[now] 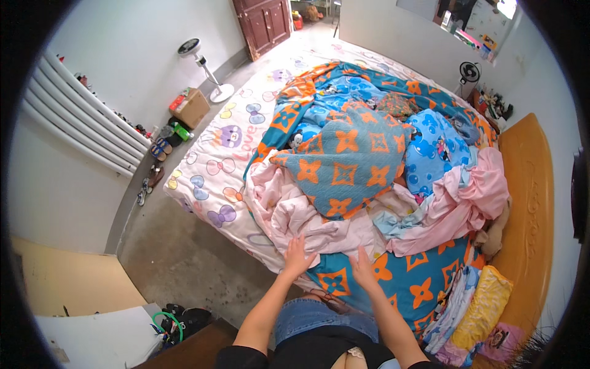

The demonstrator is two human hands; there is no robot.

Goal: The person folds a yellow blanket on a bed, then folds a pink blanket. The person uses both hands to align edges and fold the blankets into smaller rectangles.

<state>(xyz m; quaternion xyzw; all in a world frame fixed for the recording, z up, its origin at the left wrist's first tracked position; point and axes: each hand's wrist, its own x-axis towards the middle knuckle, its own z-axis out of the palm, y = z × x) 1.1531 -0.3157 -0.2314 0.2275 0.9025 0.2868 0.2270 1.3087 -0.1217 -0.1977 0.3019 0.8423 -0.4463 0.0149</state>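
Note:
My left hand [297,260] lies at the near edge of a crumpled pale pink cloth [299,217] on the bed, fingers spread. To its right, my right hand [362,270] is over a teal and orange patterned cover [410,270], its fingertips near the pink cloth's edge; whether they touch is unclear. Neither hand visibly grips anything. Beyond them lies a bunched teal-and-orange quilted fabric [350,161], with a blue cartoon-print fabric [433,147] to its right. A pink and light blue cloth [461,203] lies rumpled near the headboard.
A printed sheet [221,161] covers the mattress. Folded fabrics [481,309] lie beside the wooden headboard [525,203]. A white standing fan [222,92], a cardboard box [192,108] and shoes [156,175] stand along the left wall. A dark bag [191,320] is at lower left.

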